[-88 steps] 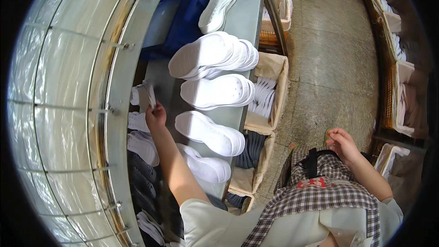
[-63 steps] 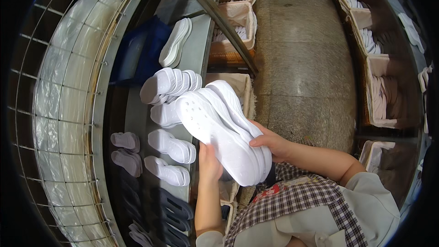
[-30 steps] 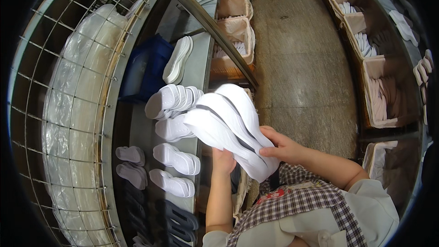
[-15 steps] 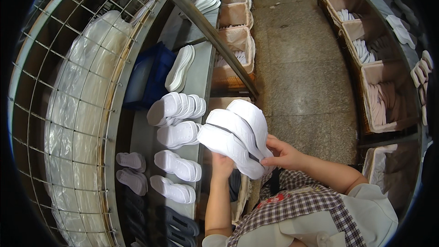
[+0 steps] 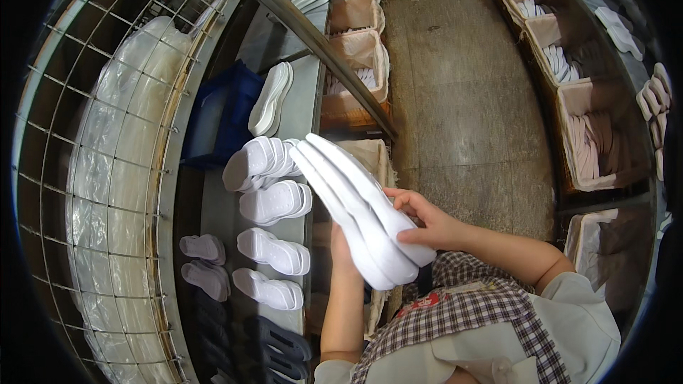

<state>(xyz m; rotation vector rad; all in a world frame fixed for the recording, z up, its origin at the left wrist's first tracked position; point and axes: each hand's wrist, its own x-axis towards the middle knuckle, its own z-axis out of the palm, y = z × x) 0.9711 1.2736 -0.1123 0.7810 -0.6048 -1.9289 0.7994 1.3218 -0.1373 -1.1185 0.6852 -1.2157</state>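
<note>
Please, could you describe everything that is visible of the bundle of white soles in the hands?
The bundle of white soles is at least two smooth, foam-like pieces stacked together, their waisted side edges showing; exact count unclear. It slants, the upper ends toward the shelf, the lower, rounded ends near the checked apron. The right hand grips its right side, thumb in front; the left hand is at its left side, fingers hidden.

sole stacks point(image 5: 272, 251) lie on the shelf point(image 5: 304, 92); left of it is a plastic bundle point(image 5: 131, 178); right, baskets point(image 5: 356, 44), held soles point(image 5: 363, 220) and floor point(image 5: 469, 99).
</note>
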